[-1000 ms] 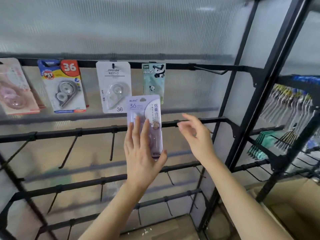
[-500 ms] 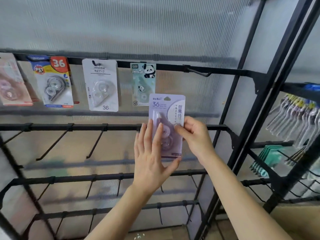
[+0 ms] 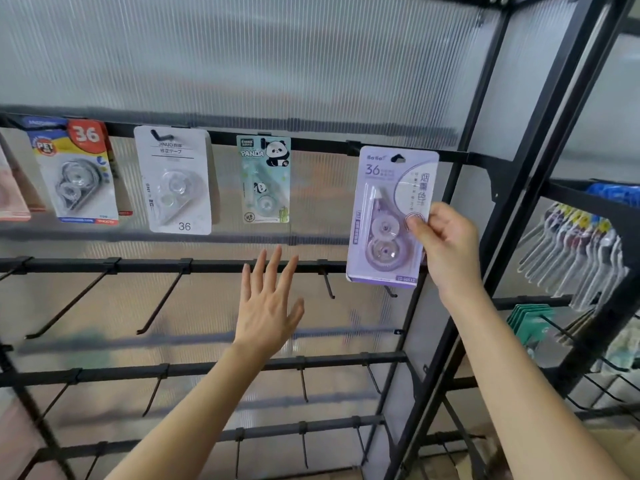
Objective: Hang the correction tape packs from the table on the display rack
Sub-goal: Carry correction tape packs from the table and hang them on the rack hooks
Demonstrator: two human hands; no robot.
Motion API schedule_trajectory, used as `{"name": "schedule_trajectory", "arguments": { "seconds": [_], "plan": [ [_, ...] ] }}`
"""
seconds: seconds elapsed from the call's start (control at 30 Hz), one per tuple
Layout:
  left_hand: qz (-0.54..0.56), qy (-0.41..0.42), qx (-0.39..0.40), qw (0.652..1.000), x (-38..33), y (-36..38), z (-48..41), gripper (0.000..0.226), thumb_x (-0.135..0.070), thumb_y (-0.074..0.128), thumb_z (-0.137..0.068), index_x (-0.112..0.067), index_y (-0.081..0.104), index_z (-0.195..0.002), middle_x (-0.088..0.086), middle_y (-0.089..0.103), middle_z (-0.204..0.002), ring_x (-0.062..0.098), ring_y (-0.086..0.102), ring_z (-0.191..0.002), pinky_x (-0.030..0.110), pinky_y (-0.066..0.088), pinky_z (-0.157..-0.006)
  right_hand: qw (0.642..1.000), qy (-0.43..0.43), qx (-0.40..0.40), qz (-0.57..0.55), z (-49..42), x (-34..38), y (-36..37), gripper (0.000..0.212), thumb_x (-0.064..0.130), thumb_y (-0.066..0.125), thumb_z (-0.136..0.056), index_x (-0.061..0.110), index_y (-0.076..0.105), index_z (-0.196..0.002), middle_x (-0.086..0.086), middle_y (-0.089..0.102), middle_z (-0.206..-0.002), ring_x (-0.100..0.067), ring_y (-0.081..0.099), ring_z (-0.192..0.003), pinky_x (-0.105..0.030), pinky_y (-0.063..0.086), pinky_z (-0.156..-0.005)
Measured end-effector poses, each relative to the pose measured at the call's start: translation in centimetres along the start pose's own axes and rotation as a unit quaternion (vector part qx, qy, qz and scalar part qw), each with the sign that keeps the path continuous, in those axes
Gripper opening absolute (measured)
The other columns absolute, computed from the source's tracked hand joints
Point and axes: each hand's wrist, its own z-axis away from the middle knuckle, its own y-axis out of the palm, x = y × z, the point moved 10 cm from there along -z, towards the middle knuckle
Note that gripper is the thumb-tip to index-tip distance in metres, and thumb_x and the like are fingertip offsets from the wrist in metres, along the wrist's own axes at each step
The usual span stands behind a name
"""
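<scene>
Fingers of the right hand are pinching the purple pack, now raised to the top rail (upper right of frame). The left hand, fingers spread, is withdrawing, so hanging is apparently finishing.

stationery shop setup, black display rack with peg hooks, carded correction tape packs hanging, pens racked alongside

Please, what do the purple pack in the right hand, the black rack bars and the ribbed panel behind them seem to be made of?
Purple pack: glossy printed card with a clear plastic blister; the tape wheels show through it.
Rack bars: probably painted metal; they are thin, straight and matte black.
Ribbed panel: likely translucent corrugated plastic; it has fine vertical ribs and shows only blurred shapes behind.
</scene>
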Motion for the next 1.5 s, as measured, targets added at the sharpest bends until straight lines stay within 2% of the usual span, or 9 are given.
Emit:
{"name": "schedule_trajectory", "arguments": {
  "seconds": [0.17, 0.33, 0.47, 0.57, 0.8, 0.87, 1.0, 1.17, 1.5],
  "plan": [
    [0.0, -0.021, 0.038, 0.999, 0.7, 1.7, 0.3, 0.066, -0.044, 0.038, -0.097, -0.019, 0.011, -0.152, 0.011, 0.002, -0.159, 0.03, -0.005, -0.146, 0.043, -0.01, -0.113, 1.0, 0.012, 0.013, -0.007, -0.5, -0.4, 0.3, 0.021, 0.001, 0.055, -0.093, 0.02, 0.063, -0.089, 0.01, 0.068, -0.086, -0.004, 0.066, -0.077, -0.03, 0.054, -0.075],
    [-0.011, -0.019, 0.009, 1.0, 0.8, 1.6, 0.2, 0.055, -0.042, 0.043, -0.093, -0.012, 0.04, -0.14, 0.017, 0.039, -0.147, 0.036, 0.036, -0.136, 0.052, 0.022, -0.108, 0.999, 0.041, 0.018, 0.003, -1.7, -2.3, 1.5, 0.01, 0.004, 0.055, -0.094, 0.012, 0.061, -0.093, -0.003, 0.069, -0.09, -0.015, 0.064, -0.083, -0.031, 0.052, -0.076],
    [-0.004, -0.02, 0.003, 1.0, 0.7, 1.3, 0.5, 0.056, -0.041, 0.031, -0.089, -0.013, 0.038, -0.137, 0.018, 0.042, -0.145, 0.036, 0.04, -0.133, 0.053, 0.024, -0.105, 0.997, 0.056, 0.024, 0.043, -4.0, -4.3, 3.4, 0.01, 0.007, 0.056, -0.094, 0.005, 0.062, -0.101, -0.006, 0.067, -0.103, -0.016, 0.063, -0.093, -0.02, 0.05, -0.074],
    [0.0, -0.028, 0.008, 1.0, 0.8, 1.6, 0.5, 0.057, -0.041, 0.031, -0.089, -0.013, 0.037, -0.138, 0.017, 0.042, -0.145, 0.035, 0.039, -0.134, 0.053, 0.022, -0.106, 0.993, 0.079, 0.027, 0.078, -6.2, -6.5, 4.7, 0.018, 0.01, 0.056, -0.094, -0.006, 0.062, -0.101, -0.015, 0.068, -0.107, -0.025, 0.065, -0.096, -0.033, 0.052, -0.076],
    [0.016, -0.064, 0.027, 0.997, 1.4, 2.1, 0.6, 0.06, -0.042, 0.031, -0.088, -0.011, 0.042, -0.138, 0.015, 0.042, -0.145, 0.032, 0.039, -0.135, 0.051, 0.021, -0.108, 0.974, 0.131, 0.029, 0.18, -10.3, -9.4, 6.0, 0.038, 0.02, 0.055, -0.095, 0.012, 0.043, -0.06, -0.003, 0.045, -0.06, -0.017, 0.039, -0.056, -0.027, 0.027, -0.053],
    [0.007, -0.067, 0.033, 0.997, 1.5, 2.2, 0.6, 0.06, -0.043, 0.031, -0.088, -0.011, 0.043, -0.138, 0.015, 0.044, -0.144, 0.032, 0.042, -0.133, 0.052, 0.022, -0.107, 0.971, 0.152, 0.029, 0.181, -11.1, -10.1, 6.2, 0.04, 0.023, 0.059, -0.093, 0.009, 0.043, -0.058, -0.009, 0.048, -0.06, -0.023, 0.047, -0.059, -0.028, 0.038, -0.059],
    [0.013, -0.08, 0.039, 0.996, 1.7, 2.6, 0.7, 0.062, -0.046, 0.03, -0.088, -0.011, 0.044, -0.138, 0.014, 0.043, -0.145, 0.03, 0.04, -0.134, 0.051, 0.021, -0.107, 0.968, 0.211, 0.029, 0.133, -11.9, -12.4, 7.1, 0.037, 0.023, 0.065, -0.088, -0.012, 0.062, -0.099, -0.028, 0.065, -0.103, -0.043, 0.063, -0.098, -0.056, 0.051, -0.086],
    [0.052, -0.099, 0.026, 0.993, 2.0, 2.3, 0.8, 0.068, -0.049, 0.022, -0.09, -0.015, 0.03, -0.148, 0.008, 0.023, -0.156, 0.026, 0.018, -0.145, 0.041, 0.003, -0.115, 0.97, 0.221, -0.008, 0.102, -9.8, -11.6, 6.4, 0.042, 0.028, 0.06, -0.093, 0.006, 0.05, -0.127, -0.01, 0.055, -0.129, -0.025, 0.054, -0.114, -0.027, 0.04, -0.085],
    [0.056, -0.103, 0.037, 0.992, 1.7, 1.5, 0.9, 0.063, -0.039, 0.035, -0.099, -0.019, 0.006, -0.152, 0.004, 0.002, -0.16, 0.02, -0.005, -0.147, 0.038, -0.007, -0.117, 0.962, 0.185, 0.143, 0.14, 2.4, -11.2, 7.4, 0.056, 0.024, 0.056, -0.095, 0.015, 0.032, -0.145, -0.008, 0.04, -0.145, -0.021, 0.04, -0.131, -0.028, 0.033, -0.098]
  ]
}}
